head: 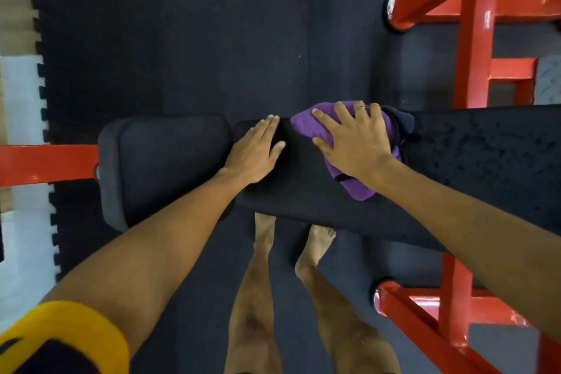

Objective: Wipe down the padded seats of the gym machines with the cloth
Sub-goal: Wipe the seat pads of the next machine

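Observation:
A long black padded bench [303, 188] runs left to right across the middle, with a shorter black seat pad [164, 161] at its left end. A purple cloth [303, 126] lies bunched on the long pad. My right hand [353, 140] lies flat on the cloth with fingers spread, pressing it down. My left hand [256, 150] rests flat and empty on the pad, just left of the cloth, near the gap between the two pads. The pad's right part [485, 149] looks mottled with dark spots.
Red steel frame bars [476, 36] rise at the right, above and below the bench, and a red bar [45, 164] sticks out at the left. Black rubber floor mats [182, 39] cover the ground. My bare feet [315, 243] stand just below the bench.

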Demonstrator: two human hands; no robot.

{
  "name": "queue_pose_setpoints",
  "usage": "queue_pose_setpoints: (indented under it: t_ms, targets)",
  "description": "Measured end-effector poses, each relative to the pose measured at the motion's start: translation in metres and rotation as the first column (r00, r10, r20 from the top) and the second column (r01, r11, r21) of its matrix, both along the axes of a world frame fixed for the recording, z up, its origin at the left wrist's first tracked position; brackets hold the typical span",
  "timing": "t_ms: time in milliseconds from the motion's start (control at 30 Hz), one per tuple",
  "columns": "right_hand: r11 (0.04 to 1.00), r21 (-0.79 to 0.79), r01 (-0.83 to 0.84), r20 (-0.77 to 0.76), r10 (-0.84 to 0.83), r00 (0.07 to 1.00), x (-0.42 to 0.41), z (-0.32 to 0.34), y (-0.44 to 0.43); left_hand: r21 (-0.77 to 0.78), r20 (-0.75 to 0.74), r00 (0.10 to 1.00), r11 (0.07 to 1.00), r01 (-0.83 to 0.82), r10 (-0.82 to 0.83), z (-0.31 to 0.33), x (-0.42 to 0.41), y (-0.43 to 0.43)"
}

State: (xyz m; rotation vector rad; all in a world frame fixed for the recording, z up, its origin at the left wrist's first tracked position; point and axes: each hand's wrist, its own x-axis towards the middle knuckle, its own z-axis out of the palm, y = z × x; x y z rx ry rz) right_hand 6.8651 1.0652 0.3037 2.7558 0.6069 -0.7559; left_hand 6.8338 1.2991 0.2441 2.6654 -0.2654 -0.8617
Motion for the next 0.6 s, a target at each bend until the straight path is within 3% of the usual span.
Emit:
queue_pose_setpoints:
  t_ms: [100,333,467,600]
  targets:
    - [0.998,-0.022,0.065,-0.001,-0.065,0.998,0.008,-0.002,0.018,-0.189,-0.09,0.978,0.961,-0.202,0.188,-0.022,-0.007,-0.017]
    - [0.992,0.117,0.05,-0.135,-0.034,0.99,0.048,-0.041,0.071,-0.267,0.01,0.958,0.925,-0.272,0.285,-0.063,-0.026,-0.024]
    - [0.997,0.063,0.049,0.032,-0.052,0.998,0.025,-0.013,0.017,-0.304,0.199,0.933,0.924,-0.234,0.302,-0.07,-0.031,-0.025]
    - [0.995,-0.032,0.09,0.104,-0.086,0.991,0.009,-0.002,0.002,-0.309,0.271,0.911,0.924,-0.225,0.312,-0.075,-0.032,-0.027]
